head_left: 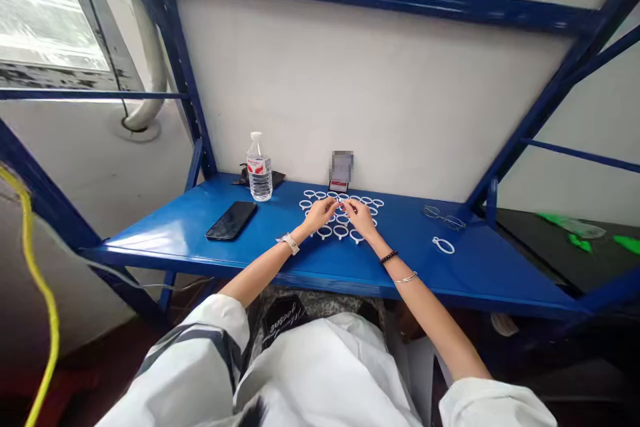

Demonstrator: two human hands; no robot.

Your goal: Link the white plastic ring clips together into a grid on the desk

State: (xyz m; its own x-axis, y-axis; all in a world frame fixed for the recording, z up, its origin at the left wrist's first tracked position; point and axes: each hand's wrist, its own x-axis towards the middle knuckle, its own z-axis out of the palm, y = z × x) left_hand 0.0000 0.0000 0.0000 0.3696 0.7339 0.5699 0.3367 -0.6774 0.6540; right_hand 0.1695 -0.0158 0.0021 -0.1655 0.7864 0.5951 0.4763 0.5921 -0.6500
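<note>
Several white rings (341,231), each with a small tab, lie in rows on the blue table. My left hand (320,215) reaches in among them from the left, its thumb and fingers pinched together. Close beside it my right hand (359,217) is also pinched, and the fingertips of the two hands nearly meet at a white ring (342,207) in the middle of the rows. The fingers partly cover that ring and some of its neighbours. One more white ring (443,245) lies apart, to the right of my right hand.
A water bottle (260,173) stands at the back left, near a black phone (232,221). Against the wall leans a small card holder (340,173). Glasses (444,217) lie on the right. Blue frame bars (380,1) surround the table (165,227); a yellow cable (40,280) hangs far left.
</note>
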